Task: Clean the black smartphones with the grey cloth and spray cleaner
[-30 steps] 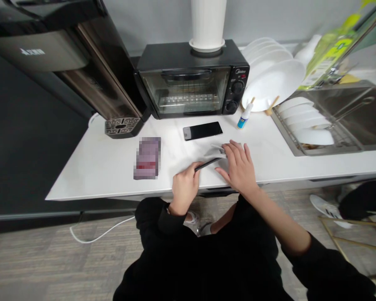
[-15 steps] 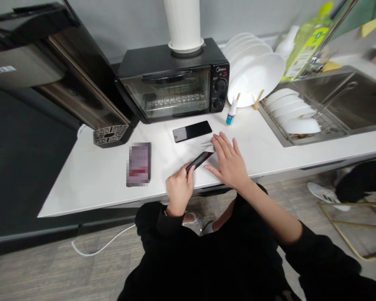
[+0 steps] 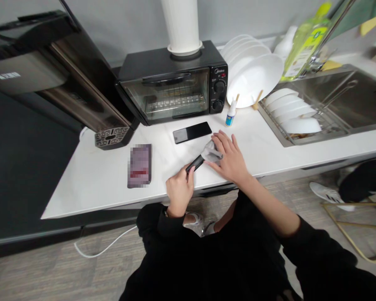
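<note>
My left hand (image 3: 179,188) is closed around the near end of a slim black object (image 3: 194,164), tilted up over the counter's front edge. Its exact kind does not show. A thin grey cloth (image 3: 212,152) covers the object's far end. My right hand (image 3: 229,160) holds this cloth between thumb and fingers, the fingers fairly straight along its right side. Just beyond both hands a black phone (image 3: 192,132) lies flat on the white counter (image 3: 163,155). Behind my right hand stands a small white spray bottle with a blue label (image 3: 230,114).
A black toaster oven (image 3: 172,85) carries a white pot (image 3: 182,29). To the left are a drinks dispenser (image 3: 90,92) and a blurred-out flat item (image 3: 139,166). White plates (image 3: 253,79), green soap bottle (image 3: 307,44) and sink (image 3: 351,108) are right. Someone's shoe (image 3: 327,194) shows below.
The grey cloth has come over the black object's far end, where it was mostly behind it before. My right hand has shifted very slightly; my left hand keeps its hold.
</note>
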### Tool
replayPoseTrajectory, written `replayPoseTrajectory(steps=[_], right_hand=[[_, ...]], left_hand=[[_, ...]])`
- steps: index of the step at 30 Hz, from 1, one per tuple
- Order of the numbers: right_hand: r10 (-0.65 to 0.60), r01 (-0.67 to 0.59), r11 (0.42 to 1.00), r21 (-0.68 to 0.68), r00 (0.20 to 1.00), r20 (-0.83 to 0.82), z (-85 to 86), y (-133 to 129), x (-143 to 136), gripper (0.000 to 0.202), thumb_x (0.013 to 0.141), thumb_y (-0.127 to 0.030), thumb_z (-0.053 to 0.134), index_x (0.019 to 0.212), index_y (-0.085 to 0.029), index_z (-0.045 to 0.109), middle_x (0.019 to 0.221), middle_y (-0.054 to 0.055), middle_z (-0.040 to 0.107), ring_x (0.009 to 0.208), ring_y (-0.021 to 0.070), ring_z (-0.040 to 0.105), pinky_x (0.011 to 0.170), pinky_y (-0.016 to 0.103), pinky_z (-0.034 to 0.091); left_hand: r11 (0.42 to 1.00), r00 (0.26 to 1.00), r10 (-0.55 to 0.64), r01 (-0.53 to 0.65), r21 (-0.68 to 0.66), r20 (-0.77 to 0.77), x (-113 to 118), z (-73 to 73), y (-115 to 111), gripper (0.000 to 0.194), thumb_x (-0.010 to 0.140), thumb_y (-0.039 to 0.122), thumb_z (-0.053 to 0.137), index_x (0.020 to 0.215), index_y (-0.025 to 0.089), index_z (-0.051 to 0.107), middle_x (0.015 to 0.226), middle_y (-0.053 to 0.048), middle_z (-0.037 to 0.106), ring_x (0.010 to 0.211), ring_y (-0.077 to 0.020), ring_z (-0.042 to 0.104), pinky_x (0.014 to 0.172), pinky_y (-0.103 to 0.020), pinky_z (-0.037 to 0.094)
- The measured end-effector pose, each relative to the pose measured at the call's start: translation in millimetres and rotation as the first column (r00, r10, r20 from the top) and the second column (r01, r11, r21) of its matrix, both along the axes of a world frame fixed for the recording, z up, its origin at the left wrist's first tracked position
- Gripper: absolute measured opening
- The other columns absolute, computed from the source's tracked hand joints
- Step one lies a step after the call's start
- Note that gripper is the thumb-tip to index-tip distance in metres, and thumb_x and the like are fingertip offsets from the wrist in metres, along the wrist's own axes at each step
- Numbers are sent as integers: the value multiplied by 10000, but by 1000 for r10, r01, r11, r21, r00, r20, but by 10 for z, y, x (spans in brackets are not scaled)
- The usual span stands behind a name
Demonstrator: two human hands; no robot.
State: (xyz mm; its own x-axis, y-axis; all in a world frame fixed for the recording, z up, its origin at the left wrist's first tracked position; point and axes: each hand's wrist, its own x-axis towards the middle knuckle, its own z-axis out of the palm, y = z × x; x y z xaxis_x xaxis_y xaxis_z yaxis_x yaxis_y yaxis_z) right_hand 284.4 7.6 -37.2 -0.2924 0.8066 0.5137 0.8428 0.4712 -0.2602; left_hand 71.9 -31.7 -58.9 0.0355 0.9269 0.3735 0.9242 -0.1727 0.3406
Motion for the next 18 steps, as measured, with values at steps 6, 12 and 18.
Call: replayPoseTrajectory(steps=[6,12,18], right_hand=[[353,-352,935,-28,934,52,-68,-505,-677,933,996,-699,520,1631,-35,357,1668,246,446,1651,385,224,1335,613,218],[221,-221,975,-16,970,98,-40,-176,-222,769,1039,-534,500,1664,-123,323,1674,208,458,1616,369,326,1328,647,166],[125,-125,992,8,990,67,57,-112,-149,939,990,-748,479,1644,-90,338,1666,249,447,1632,423,262,1317,674,178]], left_hand=[[985,999,-19,10,-175,-49,-141,-156,57,151,904,203,631,847,164,766,677,-79,745,589,-217,680,603,-301,457],[992,999,-8,2,-126,-47,-57,-63,16,213,976,253,592,966,170,787,787,-105,788,692,-233,741,667,-302,489],[999,1000,-26,26,-30,8,-3,20,-9,272,1018,294,612,1202,173,771,890,-120,817,775,-264,781,691,-306,509]])
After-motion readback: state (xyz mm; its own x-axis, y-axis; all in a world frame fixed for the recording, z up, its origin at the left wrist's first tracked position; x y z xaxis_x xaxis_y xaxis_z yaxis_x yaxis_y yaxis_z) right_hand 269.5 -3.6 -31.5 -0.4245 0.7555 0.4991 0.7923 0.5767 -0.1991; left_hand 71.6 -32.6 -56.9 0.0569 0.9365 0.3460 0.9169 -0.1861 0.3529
